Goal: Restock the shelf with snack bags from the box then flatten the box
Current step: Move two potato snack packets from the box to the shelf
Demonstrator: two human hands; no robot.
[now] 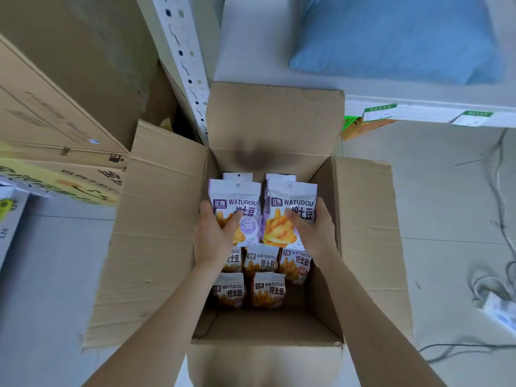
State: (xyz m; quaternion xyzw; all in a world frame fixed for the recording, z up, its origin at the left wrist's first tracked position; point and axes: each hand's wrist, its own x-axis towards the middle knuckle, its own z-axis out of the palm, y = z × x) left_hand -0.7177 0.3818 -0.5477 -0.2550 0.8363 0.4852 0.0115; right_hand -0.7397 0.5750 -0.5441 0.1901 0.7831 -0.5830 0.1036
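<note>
1. Head view looks straight down into an open cardboard box [363,219] on the floor, its four flaps folded outward, beside a white shelf [418,106] with green price tags.
2. Left hand [215,236] grips one small stack of snack bags [237,208], the fingers curled over the front of the pack; right hand [315,233] clasps a second stack [290,213] the same way, the two stacks side by side.
3. More bags [262,263] lie loose lower in the box, under the wrists.
4. Risk, as a judgement: each hand pinches several slick packs at once, so the hidden rear ones could slide free on the lift and drop back or spill.
</note>
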